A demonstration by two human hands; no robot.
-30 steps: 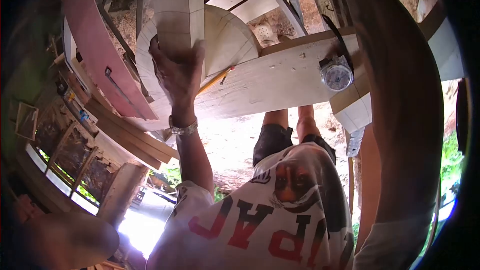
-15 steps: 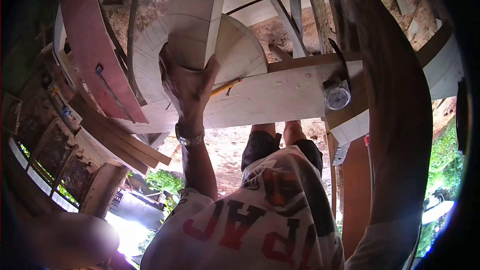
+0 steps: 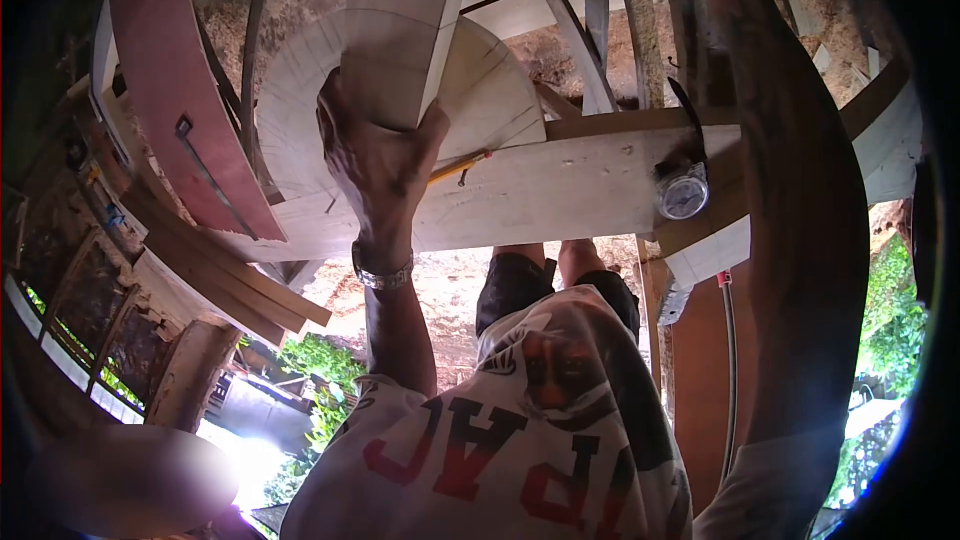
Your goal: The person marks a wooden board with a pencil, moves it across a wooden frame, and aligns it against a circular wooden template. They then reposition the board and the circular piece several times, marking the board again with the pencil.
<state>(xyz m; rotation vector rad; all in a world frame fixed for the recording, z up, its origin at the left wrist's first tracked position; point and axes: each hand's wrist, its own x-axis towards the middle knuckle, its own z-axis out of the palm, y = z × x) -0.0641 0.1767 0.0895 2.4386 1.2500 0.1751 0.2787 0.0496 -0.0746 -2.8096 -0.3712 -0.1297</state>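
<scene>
My left hand [image 3: 380,160], with a metal watch band [image 3: 383,275] on its wrist, grips the near end of a thick wooden board [image 3: 395,40]. The thumb presses the right edge and the fingers wrap the left side. Beneath the board lies a rounded flat wooden piece [image 3: 495,90] with pencil lines on it. It rests on a pale plank [image 3: 560,185]. Close to my thumb is a yellow pencil [image 3: 458,166], with a nail [image 3: 464,178] beside it. My right arm [image 3: 800,190] reaches up along the right; its hand is outside the view.
On the plank's right part sits a round dial with a dark strap [image 3: 684,196]. A reddish board with a slot [image 3: 180,90] stands at left, above stacked curved timber strips [image 3: 230,280]. Several wooden slats [image 3: 597,20] cross the far side over wood-littered ground.
The view has shifted slightly. My left hand keeps its grip on the wooden board, which leans a little more to the right in view. The right arm appears slightly farther right.
</scene>
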